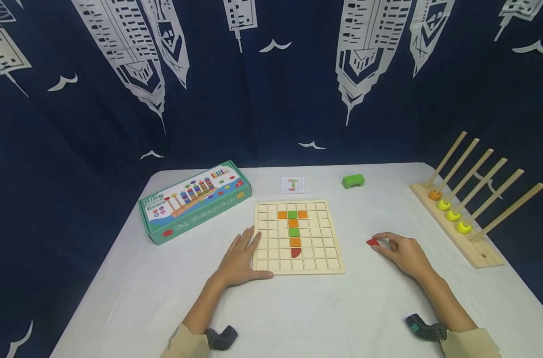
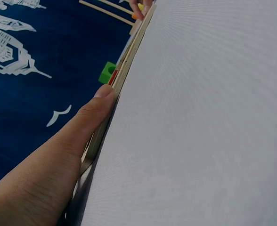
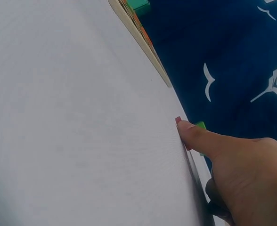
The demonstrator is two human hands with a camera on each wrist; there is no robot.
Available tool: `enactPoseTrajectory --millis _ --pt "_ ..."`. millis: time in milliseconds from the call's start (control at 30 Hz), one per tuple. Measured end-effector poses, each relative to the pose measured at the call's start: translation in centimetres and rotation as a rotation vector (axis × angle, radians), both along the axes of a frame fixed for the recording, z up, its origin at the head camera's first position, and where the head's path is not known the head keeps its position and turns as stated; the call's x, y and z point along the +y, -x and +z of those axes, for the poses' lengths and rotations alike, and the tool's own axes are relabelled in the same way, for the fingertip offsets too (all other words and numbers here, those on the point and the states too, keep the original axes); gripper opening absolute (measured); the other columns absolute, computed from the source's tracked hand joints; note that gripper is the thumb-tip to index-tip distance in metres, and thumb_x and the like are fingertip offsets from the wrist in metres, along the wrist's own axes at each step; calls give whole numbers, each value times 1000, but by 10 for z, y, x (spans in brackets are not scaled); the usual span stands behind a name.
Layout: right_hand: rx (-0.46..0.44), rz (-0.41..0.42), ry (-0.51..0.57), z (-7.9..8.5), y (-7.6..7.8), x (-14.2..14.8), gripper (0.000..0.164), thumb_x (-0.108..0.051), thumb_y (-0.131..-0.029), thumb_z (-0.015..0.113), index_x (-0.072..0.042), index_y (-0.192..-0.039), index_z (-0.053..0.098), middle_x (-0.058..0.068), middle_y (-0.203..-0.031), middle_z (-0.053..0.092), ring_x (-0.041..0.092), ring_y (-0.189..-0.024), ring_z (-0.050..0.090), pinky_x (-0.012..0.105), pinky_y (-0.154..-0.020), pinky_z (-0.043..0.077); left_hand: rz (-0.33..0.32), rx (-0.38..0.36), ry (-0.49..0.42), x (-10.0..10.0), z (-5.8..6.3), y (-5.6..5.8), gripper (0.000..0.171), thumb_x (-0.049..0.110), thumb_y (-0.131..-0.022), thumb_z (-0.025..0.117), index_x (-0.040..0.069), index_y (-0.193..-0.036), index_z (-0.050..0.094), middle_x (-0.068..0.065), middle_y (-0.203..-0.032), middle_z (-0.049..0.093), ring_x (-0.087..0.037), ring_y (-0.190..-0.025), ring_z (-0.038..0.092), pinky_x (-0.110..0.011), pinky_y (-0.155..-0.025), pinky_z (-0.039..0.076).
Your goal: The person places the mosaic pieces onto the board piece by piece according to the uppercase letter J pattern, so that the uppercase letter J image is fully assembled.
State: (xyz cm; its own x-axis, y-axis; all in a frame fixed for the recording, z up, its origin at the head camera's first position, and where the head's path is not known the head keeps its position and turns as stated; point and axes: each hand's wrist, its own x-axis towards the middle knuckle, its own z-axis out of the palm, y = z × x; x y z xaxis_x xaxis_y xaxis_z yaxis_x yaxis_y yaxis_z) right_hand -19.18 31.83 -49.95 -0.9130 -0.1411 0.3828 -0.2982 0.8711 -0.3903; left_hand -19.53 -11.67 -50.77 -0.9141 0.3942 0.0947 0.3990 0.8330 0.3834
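A square wooden grid board (image 1: 325, 248) lies on the table. Orange and green square tiles form a T shape on it, with a red rounded tile (image 1: 296, 252) at the foot of the column. My left hand (image 1: 237, 262) rests at the board's lower left corner, fingers spread along the left side and thumb against the front edge. To the right of the board, my right hand (image 1: 405, 254) pinches a small red tile (image 1: 372, 242) between thumb and fingers, close to the tabletop. The right wrist view shows the thumb over this red tile (image 3: 178, 119), hiding much of it.
A green game box (image 1: 195, 204) lies at the back left. Behind the board are a small pattern card (image 1: 293, 185) and a green arched block (image 1: 353, 181). At the right stands a wooden peg rack (image 1: 455, 223) with tall pegs, one orange ring and several yellow pieces.
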Motion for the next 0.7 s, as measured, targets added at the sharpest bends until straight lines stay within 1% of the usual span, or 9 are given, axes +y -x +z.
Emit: enactPoseTrajectory --millis 300,467,600,700 --pt "4 12 1 1 -2 2 31 -36 -73 73 -15 -95 67 -10 -46 30 2 -42 24 19 -38 22 10 -6 1 1 1 0 114 82 -57 52 17 -144 18 -1 -152 5 -12 -138 -1 -33 -112 4" --pt "15 32 25 2 -4 4 28 -32 -73 74 -14 -94 67 -10 -47 30 1 -42 24 19 -38 22 4 -2 3 0 1 0 114 82 -57 51 17 -144 18 -1 -152 4 -13 -138 0 -34 -112 4" --pt "30 22 11 3 -4 2 28 -33 -72 74 -16 -94 67 -11 -47 30 2 -42 24 19 -38 22 -2 14 -3 0 1 -1 114 82 -57 51 15 -144 20 -3 -151 7 -14 -138 1 -34 -112 5" --pt "38 11 8 4 -2 -4 29 -35 -72 74 -18 -94 67 -11 -47 29 3 -41 24 19 -37 22 -5 23 1 0 1 -1 114 83 -57 50 14 -144 20 -3 -151 7 -14 -138 2 -34 -112 5"
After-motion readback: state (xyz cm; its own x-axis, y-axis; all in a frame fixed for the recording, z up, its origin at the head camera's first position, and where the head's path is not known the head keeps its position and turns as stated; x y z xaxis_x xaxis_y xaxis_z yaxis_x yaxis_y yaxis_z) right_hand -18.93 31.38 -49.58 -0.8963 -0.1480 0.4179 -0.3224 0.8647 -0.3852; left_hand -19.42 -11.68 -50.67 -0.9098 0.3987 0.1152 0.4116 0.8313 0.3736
